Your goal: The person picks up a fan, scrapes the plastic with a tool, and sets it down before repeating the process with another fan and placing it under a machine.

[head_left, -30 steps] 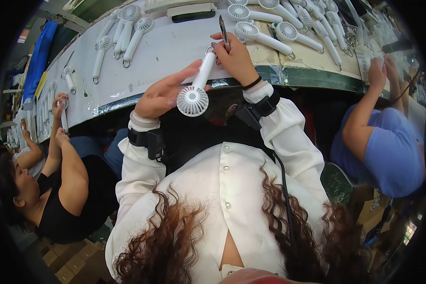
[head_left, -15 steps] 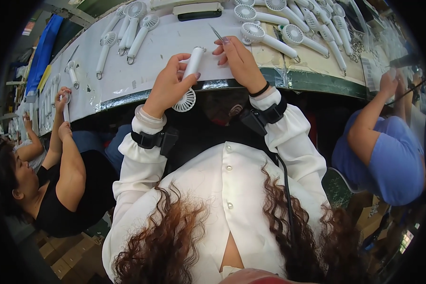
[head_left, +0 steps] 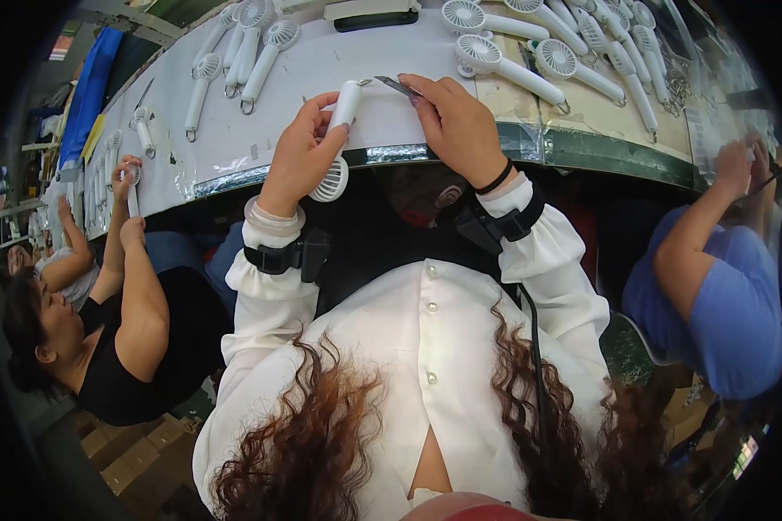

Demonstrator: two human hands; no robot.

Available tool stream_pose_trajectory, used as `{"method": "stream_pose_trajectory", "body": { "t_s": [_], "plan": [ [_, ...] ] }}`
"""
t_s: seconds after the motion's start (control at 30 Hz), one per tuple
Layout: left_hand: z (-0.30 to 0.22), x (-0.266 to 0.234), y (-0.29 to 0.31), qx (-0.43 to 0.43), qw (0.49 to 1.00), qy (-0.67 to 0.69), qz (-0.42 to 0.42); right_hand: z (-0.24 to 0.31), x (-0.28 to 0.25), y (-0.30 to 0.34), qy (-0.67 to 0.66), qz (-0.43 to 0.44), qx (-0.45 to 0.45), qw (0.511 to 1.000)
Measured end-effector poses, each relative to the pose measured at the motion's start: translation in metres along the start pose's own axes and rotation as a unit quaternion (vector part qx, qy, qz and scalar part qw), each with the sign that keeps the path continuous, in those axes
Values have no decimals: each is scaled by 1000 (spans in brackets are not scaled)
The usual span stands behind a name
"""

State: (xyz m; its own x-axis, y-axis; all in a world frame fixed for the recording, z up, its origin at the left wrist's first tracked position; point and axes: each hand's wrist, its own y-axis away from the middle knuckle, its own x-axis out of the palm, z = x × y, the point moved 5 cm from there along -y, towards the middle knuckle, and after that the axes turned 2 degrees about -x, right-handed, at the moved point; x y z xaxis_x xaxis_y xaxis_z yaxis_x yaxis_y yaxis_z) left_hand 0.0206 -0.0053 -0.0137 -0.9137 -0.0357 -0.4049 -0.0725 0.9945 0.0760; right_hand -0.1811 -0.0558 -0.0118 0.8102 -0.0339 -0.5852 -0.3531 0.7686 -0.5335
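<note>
My left hand [head_left: 297, 161] is closed around a white handheld fan [head_left: 347, 104], its handle tilted up and away from me. The round slatted fan head [head_left: 331, 180] sticks out below the palm, partly hidden by the hand. A small metal ring [head_left: 365, 82] is at the far end of the handle. Pinched in my right hand [head_left: 462, 130] are slim grey metal tweezers [head_left: 397, 86], pointing left. Their tip is close to the ring; I cannot tell whether it touches. Both hands are above the near edge of the white table [head_left: 382, 126].
Several white fans [head_left: 504, 65] lie at the right, and more fans [head_left: 265, 65] are grouped at the far left. A dark-based block [head_left: 376, 21] sits at the back. One person [head_left: 139, 321] works at the left, another [head_left: 712, 286] at the right. A blue strip [head_left: 89, 100] stands far left.
The tweezers have swung down from pointing up and away, and their tip has come to the ring end of the fan. The fan has shifted slightly left.
</note>
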Motion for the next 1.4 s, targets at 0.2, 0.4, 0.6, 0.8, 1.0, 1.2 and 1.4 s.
{"method": "stream_pose_trajectory", "body": {
  "t_s": [0.2,0.4,0.6,0.8,1.0,1.2,1.4],
  "plan": [
    [0,-4,1,-10,1000,19,-7,5,-13,6,128,61,-28,990],
    [-12,-4,4,13,996,-86,1,15,-41,7,234,134,-48,962],
    [-12,-5,6,75,978,-194,-29,7,-30,-1,138,63,-64,986],
    [-25,-1,10,126,935,-326,-54,15,3,-1,135,53,-39,989],
    [-30,1,13,94,942,-318,-54,20,11,-1,152,18,-84,985],
    [-30,-1,14,69,949,-299,-72,23,17,6,136,0,-102,985],
    [-29,-2,16,46,952,-292,-78,24,16,4,136,-5,-105,985]
  ]
}}
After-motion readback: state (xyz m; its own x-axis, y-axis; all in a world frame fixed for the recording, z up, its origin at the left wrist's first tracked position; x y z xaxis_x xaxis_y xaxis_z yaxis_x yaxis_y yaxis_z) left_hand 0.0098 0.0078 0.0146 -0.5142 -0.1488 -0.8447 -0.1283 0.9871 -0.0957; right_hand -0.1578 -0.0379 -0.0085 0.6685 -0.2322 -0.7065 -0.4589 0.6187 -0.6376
